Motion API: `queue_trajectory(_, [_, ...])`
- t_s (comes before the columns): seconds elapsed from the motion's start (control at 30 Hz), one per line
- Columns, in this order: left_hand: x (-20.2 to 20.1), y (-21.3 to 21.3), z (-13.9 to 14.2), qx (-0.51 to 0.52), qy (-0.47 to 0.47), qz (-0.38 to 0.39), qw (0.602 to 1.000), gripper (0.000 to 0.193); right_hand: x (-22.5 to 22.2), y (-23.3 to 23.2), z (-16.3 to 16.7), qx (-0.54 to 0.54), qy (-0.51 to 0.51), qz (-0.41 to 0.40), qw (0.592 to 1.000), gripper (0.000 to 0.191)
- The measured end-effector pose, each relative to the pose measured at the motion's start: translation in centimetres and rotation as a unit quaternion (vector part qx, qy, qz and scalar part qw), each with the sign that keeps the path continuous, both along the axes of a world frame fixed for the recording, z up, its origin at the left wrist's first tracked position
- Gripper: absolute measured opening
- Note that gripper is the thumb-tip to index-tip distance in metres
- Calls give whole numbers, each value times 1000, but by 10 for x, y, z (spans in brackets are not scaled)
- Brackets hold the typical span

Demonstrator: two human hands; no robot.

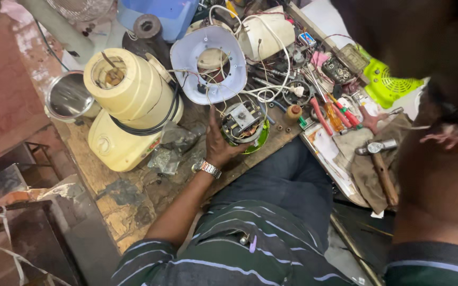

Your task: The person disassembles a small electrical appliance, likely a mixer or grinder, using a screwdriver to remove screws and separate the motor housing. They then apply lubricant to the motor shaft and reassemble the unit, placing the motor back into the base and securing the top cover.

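A small electric motor (pixel 243 126) with copper windings and a grey top is cupped by the left hand (pixel 217 144). It is held upright over a green base, wires trailing upward from it.

Landmark = motor (pixel 243 126) at bench (pixel 133 196) front edge, cupped by one hand (pixel 216 145) w/ wristwatch; which hand, can't tell. Behind motor it's blocked: white housing plate (pixel 208 63) tilts just above, wires run from it down to the motor, and right of motor a heap of screwdrivers (pixel 335 114), cables and small parts lies packed w/ no gap, hammer (pixel 380 164) farther right on a cloth. Left of motor the cream mixer base (pixel 131 114) stands big and near, w/ dark scraps between; only open strip = bare wood bench front-left of motor, beside the forearm.
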State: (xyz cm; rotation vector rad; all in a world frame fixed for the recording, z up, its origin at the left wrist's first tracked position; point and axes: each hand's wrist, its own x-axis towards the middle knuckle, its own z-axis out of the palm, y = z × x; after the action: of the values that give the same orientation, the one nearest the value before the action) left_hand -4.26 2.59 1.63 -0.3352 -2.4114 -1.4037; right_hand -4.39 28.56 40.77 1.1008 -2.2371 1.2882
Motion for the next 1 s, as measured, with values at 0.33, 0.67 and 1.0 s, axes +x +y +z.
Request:
queue_trajectory(0.33, [18, -17, -12, -41, -20, -10, 999, 144, -9, -19, -299, -45, -307, -300, 902, 44])
queue_trajectory(0.67, [20, -26, -23, -27, -43, -13, 999, 127, 34, -57, -402, 56, -198, -222, 953, 99])
queue_trajectory(1.0, [-26, -52, -36, 19, -165, -91, 982, 115, 41, -70, -402, 43, -229, -253, 939, 91])
